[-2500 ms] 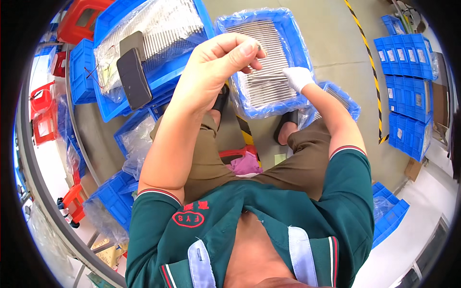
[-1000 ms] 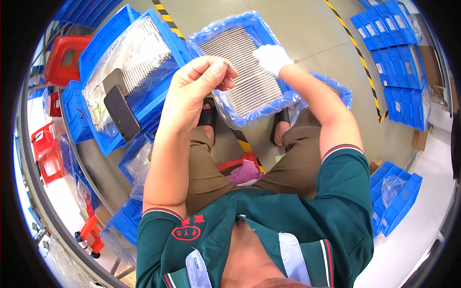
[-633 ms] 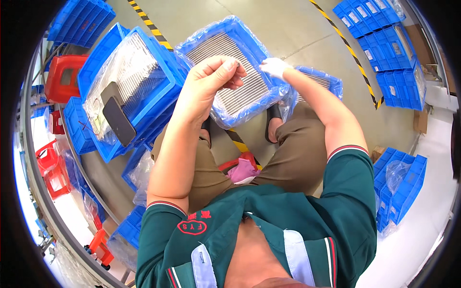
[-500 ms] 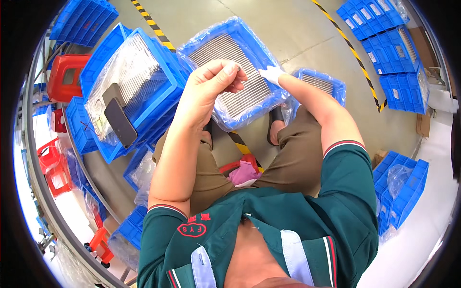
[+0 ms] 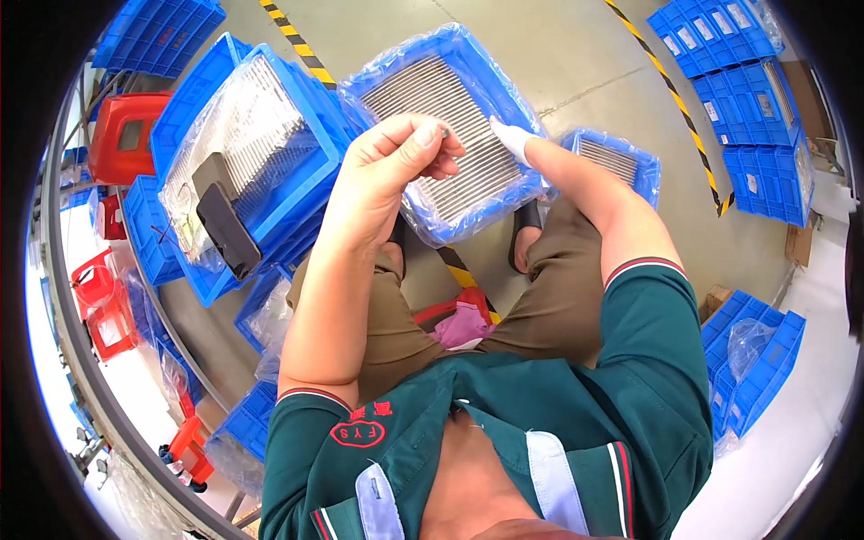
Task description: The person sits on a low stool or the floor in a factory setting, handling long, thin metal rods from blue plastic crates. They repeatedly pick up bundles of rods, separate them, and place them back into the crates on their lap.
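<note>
My left hand [image 5: 396, 160] is raised over the near left part of a blue bin, its fingers curled and its thumb pressed to the forefinger. A small dark grey piece [image 5: 445, 133] shows at the pinch; its kind is too small to make out. My right hand [image 5: 513, 142], in a white glove, hangs over the right side of the same bin, its fingertips bunched and hard to see. Inside the plastic-lined blue bin [image 5: 519, 88], thin grey metal rods [image 5: 423, 85] lie side by side in a dense row.
Left of me, a stack of blue bins [image 5: 216, 286] carries more rods under plastic, with a dark phone [image 5: 227, 229] on top. A smaller lined bin [image 5: 650, 171] stands at the right. Blue crates [image 5: 742, 103] are piled far right. Yellow-black tape [image 5: 670, 85] marks the floor.
My right hand has shifted slightly right and turned, its fingertips now pointing more away from me. My left hand keeps its pinch in nearly the same place. The whole view has tilted a little.
</note>
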`<state>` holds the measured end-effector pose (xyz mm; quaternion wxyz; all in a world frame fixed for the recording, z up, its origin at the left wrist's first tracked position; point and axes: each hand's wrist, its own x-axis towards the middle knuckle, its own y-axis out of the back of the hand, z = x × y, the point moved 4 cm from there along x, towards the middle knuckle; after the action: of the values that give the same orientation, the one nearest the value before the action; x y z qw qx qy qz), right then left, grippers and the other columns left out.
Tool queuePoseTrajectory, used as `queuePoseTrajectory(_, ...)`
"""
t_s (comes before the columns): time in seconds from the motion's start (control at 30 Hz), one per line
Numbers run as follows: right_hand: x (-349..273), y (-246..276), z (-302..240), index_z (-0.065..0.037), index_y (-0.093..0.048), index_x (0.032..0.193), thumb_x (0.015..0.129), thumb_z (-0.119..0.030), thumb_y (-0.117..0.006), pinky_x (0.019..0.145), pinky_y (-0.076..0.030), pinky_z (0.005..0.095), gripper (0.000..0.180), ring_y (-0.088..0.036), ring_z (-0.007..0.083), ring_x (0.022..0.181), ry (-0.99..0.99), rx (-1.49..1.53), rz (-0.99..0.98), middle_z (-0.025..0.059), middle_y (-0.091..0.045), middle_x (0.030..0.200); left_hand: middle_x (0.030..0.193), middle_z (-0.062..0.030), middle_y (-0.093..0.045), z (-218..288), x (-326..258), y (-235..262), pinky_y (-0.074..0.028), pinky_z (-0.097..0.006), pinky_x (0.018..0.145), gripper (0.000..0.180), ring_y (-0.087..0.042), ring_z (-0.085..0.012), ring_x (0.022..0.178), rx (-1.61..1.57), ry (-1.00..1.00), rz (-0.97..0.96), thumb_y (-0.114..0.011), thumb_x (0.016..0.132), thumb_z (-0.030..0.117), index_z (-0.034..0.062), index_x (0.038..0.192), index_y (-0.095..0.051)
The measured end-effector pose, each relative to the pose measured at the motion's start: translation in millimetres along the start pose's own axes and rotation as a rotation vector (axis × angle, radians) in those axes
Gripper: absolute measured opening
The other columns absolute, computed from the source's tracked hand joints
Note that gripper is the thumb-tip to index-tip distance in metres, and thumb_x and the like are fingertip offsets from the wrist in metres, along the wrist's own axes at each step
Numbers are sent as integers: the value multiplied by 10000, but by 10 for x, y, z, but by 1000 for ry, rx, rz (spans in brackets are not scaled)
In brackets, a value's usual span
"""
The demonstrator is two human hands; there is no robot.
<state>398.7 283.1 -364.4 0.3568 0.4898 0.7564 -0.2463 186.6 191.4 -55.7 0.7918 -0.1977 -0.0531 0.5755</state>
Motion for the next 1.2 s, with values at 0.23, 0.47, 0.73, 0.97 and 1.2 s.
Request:
queuePoseTrajectory(0.23, -342, 107, -329, 23, -397, 1339, 904, -565, -425, 1042, -309, 439, 731, -394, 315, 1280, -83, -253, 71, 204, -445, 1354, 914, -75, -624, -3, -27, 74, -466, -286, 737, 285, -576, -154, 788, -19, -11, 51, -556, 919, 302, 23, 941, -612)
queuePoseTrajectory(0.47, -1246, 1499, -425, -38, -549, 1188, 875, -368, -539, 904, -431, 340, 454, -568, 242, 1090, 509, -208, 510, 120, -616, 1157, 944, -108, -611, -101, 12, 52, -460, -312, 740, 304, -568, -186, 807, 14, 1, -3, -526, 935, 288, -1, 1015, -581)
queuePoseTrajectory(0.73, -2280, 2259, 2660, -133, -616, 1082, 771, -236, -516, 893, -461, 397, 343, -581, 357, 1036, -232, -551, 1044, 165, -612, 1117, 937, -122, -586, -212, -104, -200, -440, -319, 758, 281, -538, -208, 800, 50, 10, -99, -528, 933, 265, -8, 975, -583)
queuePoseTrajectory(0.97, -2158, 1903, 2678, -73, -598, 1010, 769, -126, -494, 876, -465, 427, 267, -576, 325, 1026, -258, -854, 926, 155, -611, 1061, 921, -131, -567, -408, 47, -411, -439, -307, 750, 300, -529, -195, 792, 113, 55, -105, -531, 931, 288, -7, 913, -585)
queuePoseTrajectory(1.2, -1301, 2276, 1857, -97, -577, 1009, 812, -123, -487, 817, -450, 410, 218, -552, 258, 1026, 51, -1177, 1024, 113, -574, 1074, 904, -125, -554, -564, 198, -348, -446, -297, 739, 285, -537, -195, 790, 204, 111, -60, -535, 931, 291, 9, 913, -570)
